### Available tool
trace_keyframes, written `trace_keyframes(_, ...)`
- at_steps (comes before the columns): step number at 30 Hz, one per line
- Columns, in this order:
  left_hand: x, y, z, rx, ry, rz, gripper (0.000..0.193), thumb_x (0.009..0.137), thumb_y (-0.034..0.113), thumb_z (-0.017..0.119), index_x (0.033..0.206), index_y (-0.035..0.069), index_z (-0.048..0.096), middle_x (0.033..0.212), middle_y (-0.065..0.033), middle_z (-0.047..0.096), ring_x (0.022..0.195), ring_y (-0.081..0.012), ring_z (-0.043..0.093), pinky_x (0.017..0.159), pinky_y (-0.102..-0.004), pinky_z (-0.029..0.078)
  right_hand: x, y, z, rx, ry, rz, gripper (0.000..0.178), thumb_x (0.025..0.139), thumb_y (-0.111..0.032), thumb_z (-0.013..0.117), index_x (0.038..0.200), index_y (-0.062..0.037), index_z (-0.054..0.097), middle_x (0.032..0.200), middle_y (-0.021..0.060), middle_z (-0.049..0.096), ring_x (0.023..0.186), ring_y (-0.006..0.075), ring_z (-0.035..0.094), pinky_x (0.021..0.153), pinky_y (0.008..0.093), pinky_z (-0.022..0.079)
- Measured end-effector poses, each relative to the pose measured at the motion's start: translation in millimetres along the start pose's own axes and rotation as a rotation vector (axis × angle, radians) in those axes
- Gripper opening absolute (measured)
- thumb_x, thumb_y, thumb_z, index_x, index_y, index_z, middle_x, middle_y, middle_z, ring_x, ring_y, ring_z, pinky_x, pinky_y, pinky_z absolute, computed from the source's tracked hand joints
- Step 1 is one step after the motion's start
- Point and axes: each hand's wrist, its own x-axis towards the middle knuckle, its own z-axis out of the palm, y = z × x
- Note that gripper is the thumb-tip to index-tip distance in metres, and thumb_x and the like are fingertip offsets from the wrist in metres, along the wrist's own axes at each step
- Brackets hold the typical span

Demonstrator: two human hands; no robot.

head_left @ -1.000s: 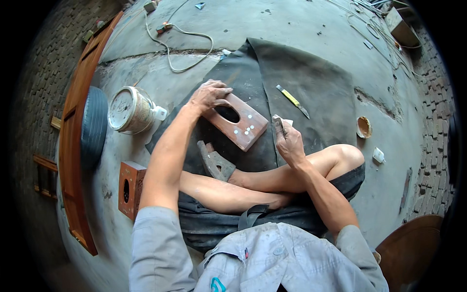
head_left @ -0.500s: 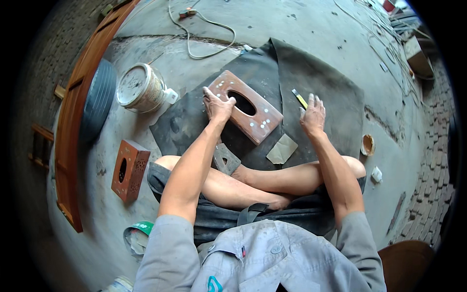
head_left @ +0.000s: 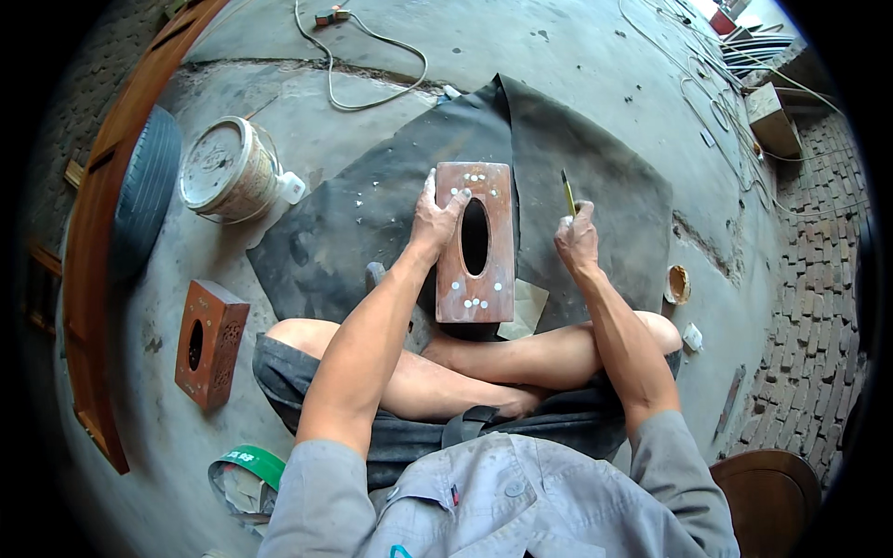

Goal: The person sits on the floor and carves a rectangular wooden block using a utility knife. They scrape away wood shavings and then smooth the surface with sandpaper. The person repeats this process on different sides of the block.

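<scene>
My left hand (head_left: 437, 221) grips the left side of a brown wooden tissue box (head_left: 500, 242), thumb on its top near the oval opening. White round inlays dot the top at both ends, and the box stands nearly straight in front of me. To its right, my right hand (head_left: 579, 237) is closed on a slim yellow-and-black utility knife (head_left: 568, 195), its tip pointing away from me and apart from the box. A pale sheet of sandpaper (head_left: 528, 309) lies partly hidden behind the box's lower right corner. Under all this spreads a dark rubber mat (head_left: 614, 177).
A second tissue box (head_left: 212, 344) stands on the floor at left. Beyond it are a lidded bucket (head_left: 223, 172), a tire (head_left: 149, 195) and a long wooden frame (head_left: 88, 307). A green-rimmed tub (head_left: 246, 474) sits near my left elbow. A small round container (head_left: 677, 285) rests at right.
The tissue box has turned from slanted to nearly straight, and moved toward me. My right hand was open beside the utility knife; now it holds the knife, raised off the mat.
</scene>
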Motion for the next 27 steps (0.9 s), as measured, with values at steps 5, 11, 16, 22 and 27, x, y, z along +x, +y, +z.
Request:
trace_keyframes(5, 39.4, -2.5, -0.7, -0.003, 0.101, -0.115, 0.085, 0.093, 0.045, 0.081, 0.154, -0.006, 0.049, 0.136, -0.0217, 0.069, 0.121, -0.0265, 0.068, 0.103, -0.0368, 0.053, -14.8, -37.3, -8.8, 0.292, -0.054, -0.093, 0.025, 0.108, -0.009, 0.045, 0.132, -0.0023, 0.042, 0.088, 0.0198, 0.067, 0.065, 0.0302, 0.067, 0.065, 0.0470, 0.054)
trace_keyframes(11, 36.0, 3.2, 5.9, 0.038, 0.055, -0.053, 0.086, 0.096, 0.053, 0.075, 0.150, -0.010, 0.051, 0.127, -0.0243, 0.072, 0.115, -0.0288, 0.070, 0.098, -0.0387, 0.055, -56.6, -82.6, -18.0, 0.646, -0.172, 0.062, 0.036, 0.111, -0.007, 0.044, 0.147, -0.0056, 0.046, 0.083, 0.0007, 0.063, 0.065, 0.0118, 0.058, 0.063, 0.0300, 0.051)
trace_keyframes(16, -23.6, -9.4, 5.8, 0.330, 0.073, -0.006, 0.110, 0.095, 0.057, 0.071, 0.162, -0.012, 0.019, 0.164, -0.0352, 0.030, 0.154, -0.0477, 0.033, 0.127, -0.0469, 0.031, -61.5, -114.0, -4.3, 0.362, -0.149, -0.270, 0.048, 0.104, 0.000, 0.050, 0.150, -0.0094, 0.052, 0.092, 0.0141, 0.070, 0.070, 0.0248, 0.068, 0.069, 0.0387, 0.055)
trace_keyframes(22, -49.0, -2.0, 6.5, 0.389, 0.065, 0.045, 0.106, 0.088, 0.029, 0.077, 0.166, -0.004, 0.015, 0.162, -0.0330, 0.035, 0.151, -0.0460, 0.039, 0.124, -0.0467, 0.036, -68.6, -140.6, 0.4, -0.261, -0.270, -0.450, 0.061, 0.098, -0.014, 0.061, 0.156, -0.0320, 0.052, 0.096, 0.0174, 0.062, 0.077, 0.0385, 0.074, 0.066, 0.0501, 0.060)
trace_keyframes(27, -48.9, -4.7, 6.2, 0.417, 0.070, 0.028, 0.100, 0.089, 0.028, 0.073, 0.166, -0.004, 0.017, 0.160, -0.0331, 0.040, 0.148, -0.0459, 0.043, 0.122, -0.0470, 0.039, -66.8, -142.7, 8.4, -0.309, -0.224, -0.491, 0.051, 0.104, -0.019, 0.058, 0.154, -0.0291, 0.055, 0.093, 0.0170, 0.063, 0.068, 0.0391, 0.071, 0.062, 0.0497, 0.058)
